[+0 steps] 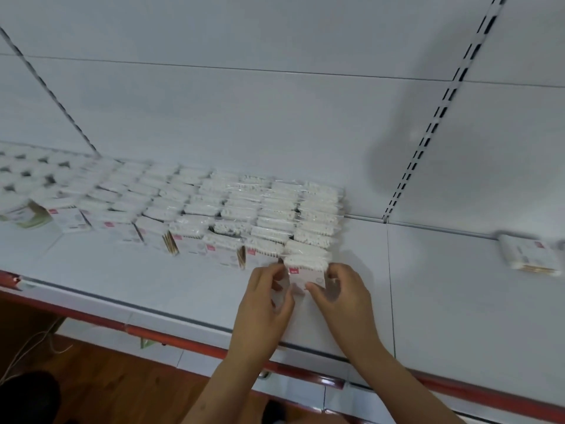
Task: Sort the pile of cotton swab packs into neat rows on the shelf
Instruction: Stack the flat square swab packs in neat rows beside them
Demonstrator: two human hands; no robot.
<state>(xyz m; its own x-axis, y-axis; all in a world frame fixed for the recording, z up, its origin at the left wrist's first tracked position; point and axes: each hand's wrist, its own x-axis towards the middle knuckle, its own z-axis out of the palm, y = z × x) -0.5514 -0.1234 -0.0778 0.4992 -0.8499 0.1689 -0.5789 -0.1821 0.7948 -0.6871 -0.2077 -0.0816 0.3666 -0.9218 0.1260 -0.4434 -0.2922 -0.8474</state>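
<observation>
Both my hands, left hand [269, 296] and right hand [342, 293], pinch one swab pack [305, 272] at the front of the rightmost row [318, 218], five o'clock of the block; a careless shove could topple upright neighbours at eleven.

The cotton swab packs [214, 206] are white with small red labels. The shelf [153, 280] is white with a red front edge [171, 338]. The floor [101, 381] at lower left is brown.

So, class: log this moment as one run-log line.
both hands grip front pack | rightmost row | rows upright | loose pack lies right
</observation>
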